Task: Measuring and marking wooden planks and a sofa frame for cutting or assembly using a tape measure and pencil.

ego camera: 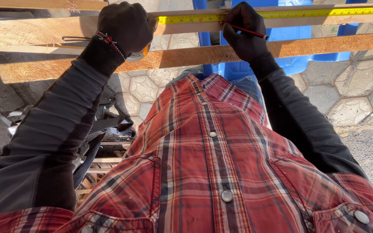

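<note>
Overhead, left hand (124, 26) pins tape measure (281, 14); right hand (244, 30) pencils (249, 32) the plank (186, 26) edge.

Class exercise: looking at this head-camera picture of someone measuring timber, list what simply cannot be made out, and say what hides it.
1. Tape measure case: head view, mostly covered by the left hand.
2. Pencil tip: head view, hidden behind the right hand, so any mark cannot be seen.
3. Wooden plank ends: cut off by the frame edges.
4. Blue plastic chair: largely hidden behind the planks.
</note>
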